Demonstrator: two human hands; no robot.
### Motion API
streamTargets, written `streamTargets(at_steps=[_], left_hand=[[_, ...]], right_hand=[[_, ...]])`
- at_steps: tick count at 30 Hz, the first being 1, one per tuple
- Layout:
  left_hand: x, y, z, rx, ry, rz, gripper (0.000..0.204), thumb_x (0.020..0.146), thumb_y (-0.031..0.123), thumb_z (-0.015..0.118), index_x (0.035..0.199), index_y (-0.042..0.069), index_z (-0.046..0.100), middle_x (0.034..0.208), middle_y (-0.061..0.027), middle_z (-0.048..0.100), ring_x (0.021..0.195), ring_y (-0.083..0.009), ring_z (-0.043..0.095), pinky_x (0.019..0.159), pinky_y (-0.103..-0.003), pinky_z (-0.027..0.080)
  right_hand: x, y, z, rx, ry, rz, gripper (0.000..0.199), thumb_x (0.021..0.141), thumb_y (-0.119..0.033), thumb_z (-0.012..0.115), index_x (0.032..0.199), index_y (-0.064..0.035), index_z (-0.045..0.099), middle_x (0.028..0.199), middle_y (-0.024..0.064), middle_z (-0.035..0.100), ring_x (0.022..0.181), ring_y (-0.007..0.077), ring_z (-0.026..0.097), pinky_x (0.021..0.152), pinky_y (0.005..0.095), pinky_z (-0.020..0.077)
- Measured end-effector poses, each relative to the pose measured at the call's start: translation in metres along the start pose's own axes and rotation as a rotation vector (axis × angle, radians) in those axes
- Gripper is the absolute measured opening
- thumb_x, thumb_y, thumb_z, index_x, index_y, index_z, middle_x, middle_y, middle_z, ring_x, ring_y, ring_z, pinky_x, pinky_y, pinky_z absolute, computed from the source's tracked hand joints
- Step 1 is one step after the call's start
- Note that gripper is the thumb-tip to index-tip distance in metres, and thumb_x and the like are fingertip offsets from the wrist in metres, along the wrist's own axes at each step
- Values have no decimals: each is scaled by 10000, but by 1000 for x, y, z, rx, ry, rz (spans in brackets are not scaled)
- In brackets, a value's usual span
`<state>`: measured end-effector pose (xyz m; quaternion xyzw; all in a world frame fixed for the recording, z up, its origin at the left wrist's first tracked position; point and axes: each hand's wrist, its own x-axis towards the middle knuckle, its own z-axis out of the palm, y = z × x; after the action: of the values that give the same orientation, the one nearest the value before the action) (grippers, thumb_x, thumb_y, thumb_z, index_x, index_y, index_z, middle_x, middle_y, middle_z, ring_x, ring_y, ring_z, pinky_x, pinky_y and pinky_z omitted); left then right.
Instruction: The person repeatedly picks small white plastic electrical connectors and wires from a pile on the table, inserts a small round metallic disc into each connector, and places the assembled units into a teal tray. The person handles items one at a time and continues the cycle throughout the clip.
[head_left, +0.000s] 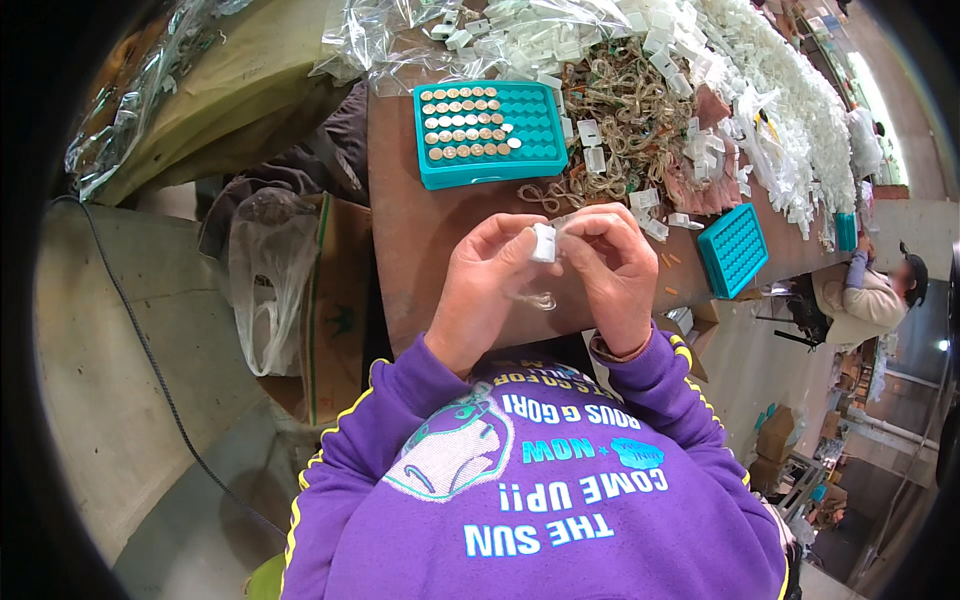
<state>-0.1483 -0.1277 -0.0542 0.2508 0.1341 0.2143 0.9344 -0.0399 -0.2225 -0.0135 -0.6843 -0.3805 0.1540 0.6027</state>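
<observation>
A small white plastic case (545,243) is pinched between the thumb and fingers of my left hand (482,278), above the table's near edge. My right hand (617,268) is closed just to the right of it, fingertips pressed together on something pale I cannot make out. Below the case hangs a loop of beige cord (537,300); which hand it comes from is unclear. Beyond my hands stands a teal tray (430,178) with rows of round gold-coloured discs in its left part. A tangled heap of cords (615,120) lies to its right.
White plastic cases (590,135) and a large pile of pale plastic pieces (770,100) cover the far right. Another teal tray (733,250) lies at the right edge. A plastic bag (270,280) hangs by a cardboard box at left. A person (865,300) sits farther right.
</observation>
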Motion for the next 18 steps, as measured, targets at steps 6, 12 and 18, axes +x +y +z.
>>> streamTargets(at_steps=[6, 12, 18], left_hand=[[-2, 2, 1, 38, 10, -40, 250, 968, 175, 594, 1140, -5, 585, 976, -84, 658, 821, -151, 647, 666, -217, 475], [-1, 1, 2, 108, -28, 10, 240, 961, 152, 603, 1128, -21, 591, 967, -73, 655, 806, -110, 632, 730, -229, 512], [-1, 0, 3, 145, 16, 35, 216, 944, 156, 620, 1084, -9, 622, 952, -65, 671, 801, -130, 648, 746, -266, 524]], right_hand=[[8, -7, -12, -294, -120, -213, 126, 749, 59, 688, 856, 4, 649, 875, 89, 625, 768, 168, 630, 646, 268, 517], [11, -7, -18, -238, -228, -144, 116, 756, 50, 693, 849, 2, 642, 854, 89, 628, 762, 178, 628, 663, 282, 512], [8, -6, -18, -209, -197, -114, 101, 772, 47, 680, 844, -4, 632, 826, 73, 627, 725, 174, 625, 623, 276, 508]])
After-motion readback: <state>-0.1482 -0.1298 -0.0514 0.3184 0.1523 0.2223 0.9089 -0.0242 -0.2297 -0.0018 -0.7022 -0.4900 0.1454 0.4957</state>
